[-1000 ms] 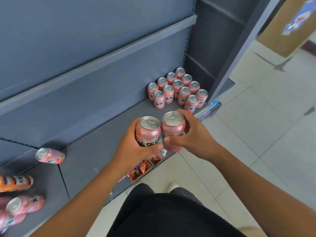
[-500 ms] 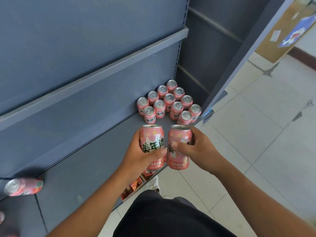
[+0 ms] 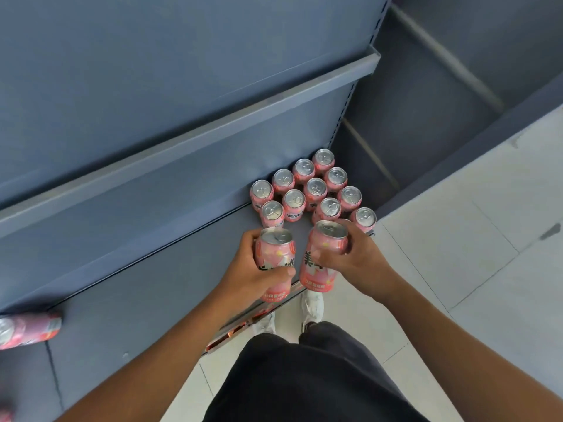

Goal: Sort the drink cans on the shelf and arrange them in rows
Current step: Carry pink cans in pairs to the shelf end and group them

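Both hands had brought their cans closer to the block of upright pink aluminium drink cans with silver tops [image 3: 316,188] than half a second before. The two held cans, then side by side and nearly touching, now leaned apart at their tops.

Nearest the camera, in front of the block, were two white shoes [image 3: 313,303] on the pale tiled floor [image 3: 457,239]. Just in front of the block's left part, the left hand [image 3: 249,269] had its fingers and thumb wrapped round the left-hand can [image 3: 275,257], a pink aluminium can with dark lettering. Just in front of the block's right part, the right hand [image 3: 356,260] gripped the right-hand can [image 3: 318,269], a matching pink can, with its thumb across the lettering and its fingers behind. That can's silver top overlapped the block's nearest cans in view; whether it touched them could not be told.

Two cans were held, one per hand. The block showed eleven tops, in diagonal rows of four, four, two and one. It stood on the grey metal shelf [image 3: 152,284]. Well to the left of the block lay one more pink can [image 3: 27,330] on its side, blurred. Above and behind the block ran the grey upper shelf [image 3: 213,117].
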{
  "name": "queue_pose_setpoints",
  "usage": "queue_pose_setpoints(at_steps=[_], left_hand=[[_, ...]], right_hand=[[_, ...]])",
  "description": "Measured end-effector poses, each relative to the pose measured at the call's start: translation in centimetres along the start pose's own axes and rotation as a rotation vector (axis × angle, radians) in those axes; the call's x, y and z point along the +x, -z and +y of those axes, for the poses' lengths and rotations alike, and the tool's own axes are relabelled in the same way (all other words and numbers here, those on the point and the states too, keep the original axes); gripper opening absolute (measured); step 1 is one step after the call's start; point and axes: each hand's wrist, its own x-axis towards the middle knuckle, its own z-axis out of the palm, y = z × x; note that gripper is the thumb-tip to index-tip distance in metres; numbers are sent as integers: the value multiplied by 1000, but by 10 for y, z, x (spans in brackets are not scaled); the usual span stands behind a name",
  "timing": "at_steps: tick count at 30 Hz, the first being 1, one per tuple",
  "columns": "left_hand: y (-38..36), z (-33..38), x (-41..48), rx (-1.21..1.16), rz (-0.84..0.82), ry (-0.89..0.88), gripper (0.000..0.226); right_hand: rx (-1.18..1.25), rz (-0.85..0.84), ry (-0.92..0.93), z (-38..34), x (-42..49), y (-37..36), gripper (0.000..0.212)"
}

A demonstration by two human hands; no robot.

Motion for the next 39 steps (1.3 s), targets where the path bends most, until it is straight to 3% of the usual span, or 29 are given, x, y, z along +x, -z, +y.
queue_pose_setpoints(at_steps=[8,15,21,26,31,39], left_hand=[[-31,-13,46,117,182,-27,74],[-52,-43,84,275,301,12,77],[-64,-61,104,329,427,17,77],[-70,-77,119,420,519,11,74],[-75,-91,131,503,524,28,68],[-74,-96,138,532,480,105,71]], right_hand=[[-165,-85,31,29,79,25,63],[-313,-170,142,45,130,31,55],[-646,-223,330,63,159,27,54],[-933,-250,446,75,175,24,66],[-1074,-148,524,93,186,12,66],[-1230,-141,557,97,191,8,74]])
